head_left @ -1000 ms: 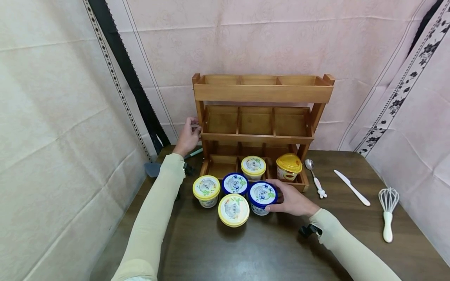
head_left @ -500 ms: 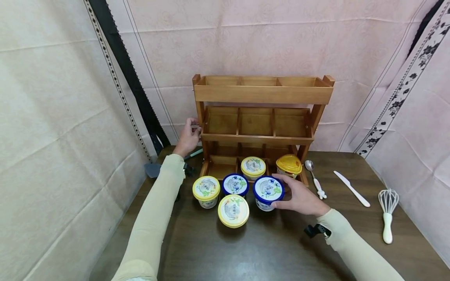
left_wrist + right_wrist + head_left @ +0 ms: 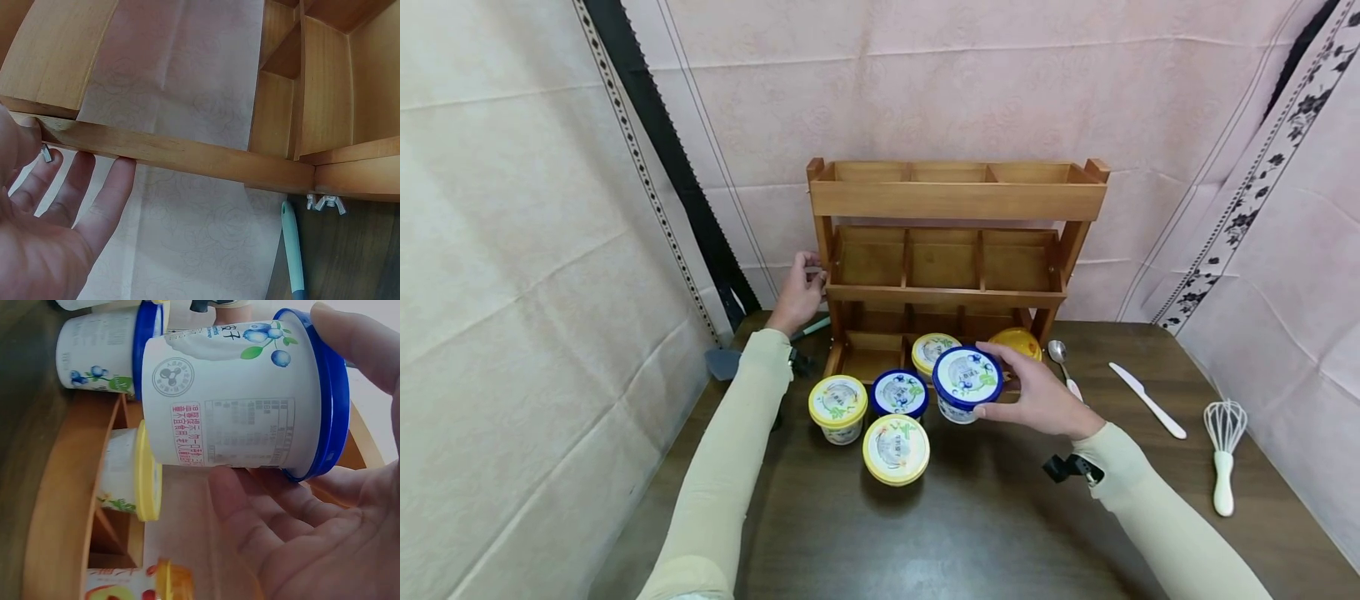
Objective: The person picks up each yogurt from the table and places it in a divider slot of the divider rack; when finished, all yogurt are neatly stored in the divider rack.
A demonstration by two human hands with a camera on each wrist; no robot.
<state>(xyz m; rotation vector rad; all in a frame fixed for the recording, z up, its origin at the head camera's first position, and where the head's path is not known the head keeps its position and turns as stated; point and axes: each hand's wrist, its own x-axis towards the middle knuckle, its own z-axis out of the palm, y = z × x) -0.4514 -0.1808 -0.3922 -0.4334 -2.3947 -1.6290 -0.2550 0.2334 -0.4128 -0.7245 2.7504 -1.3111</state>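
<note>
My right hand [image 3: 1037, 392] grips a white cup with a blue lid [image 3: 967, 375] by its sides, held up off the table. The right wrist view shows blueberries printed on this cup [image 3: 237, 400], thumb at the lid and fingers beneath. At the three-tier wooden rack [image 3: 958, 202], my left hand [image 3: 801, 292] holds the left side post [image 3: 187, 156] between thumb and fingers. Another blue-lidded cup [image 3: 900, 392] and two yellow-lidded cups [image 3: 838, 400] stand before the rack. In its bottom tier are a yellow-lidded cup [image 3: 931, 350] and a partly hidden cup with an orange-yellow lid [image 3: 1018, 342].
Right of the rack lie a spoon [image 3: 1057, 352], a white knife [image 3: 1146, 400] and a whisk [image 3: 1224, 450] on the dark table [image 3: 970, 533]. A blue-grey spatula [image 3: 724, 363] lies behind my left arm. Cloth hangs [image 3: 958, 92] behind the rack.
My right hand has lifted the blue-lidded cup off the table and brought it up toward the rack's bottom tier, now covering part of the cups there. The left hand stays on the post.
</note>
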